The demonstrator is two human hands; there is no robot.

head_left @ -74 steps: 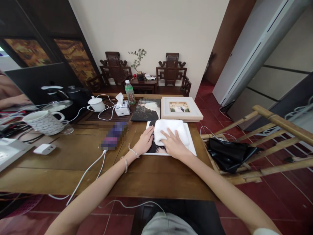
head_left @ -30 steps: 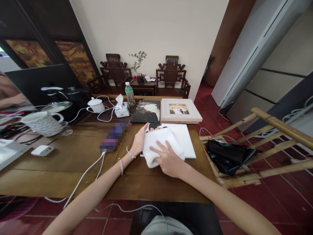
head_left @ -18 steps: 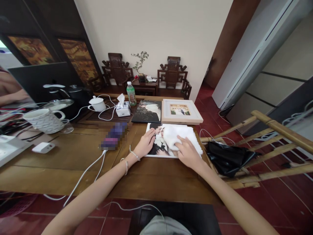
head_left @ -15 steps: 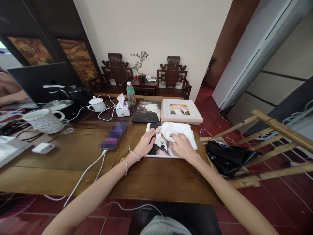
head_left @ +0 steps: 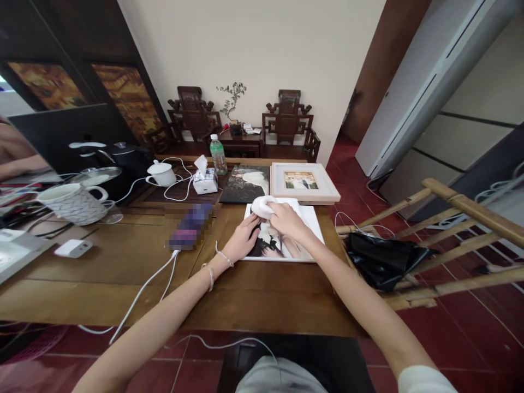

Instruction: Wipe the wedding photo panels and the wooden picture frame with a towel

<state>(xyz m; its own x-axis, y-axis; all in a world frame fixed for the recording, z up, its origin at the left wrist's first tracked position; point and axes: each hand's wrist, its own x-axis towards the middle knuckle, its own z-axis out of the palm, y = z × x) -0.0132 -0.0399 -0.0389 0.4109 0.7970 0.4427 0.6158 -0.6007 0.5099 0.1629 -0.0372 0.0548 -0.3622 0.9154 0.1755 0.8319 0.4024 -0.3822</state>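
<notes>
A flat white-edged photo print [head_left: 282, 246] lies on the wooden table [head_left: 123, 262] in front of me. My left hand [head_left: 244, 238] rests on its left edge, fingers spread flat, holding nothing. My right hand [head_left: 286, 220] is closed on a bunched white cloth [head_left: 262, 206] and presses it against the print's far left corner. Just behind the print lie a dark photo panel [head_left: 248, 184] and a light wooden picture frame [head_left: 302, 182].
A tissue box [head_left: 205, 179], green bottle [head_left: 218, 154], white teapot [head_left: 161, 173], patterned mug [head_left: 76, 203], kettle [head_left: 123, 158], blurred device [head_left: 190, 226] with white cable [head_left: 143, 289] fill the left. A bamboo chair [head_left: 450, 245] holding a black bag [head_left: 385, 256] stands right.
My right hand has carried the cloth from the print's near side across its right half to the far left corner, bunching it smaller. My left hand has stayed on the left edge.
</notes>
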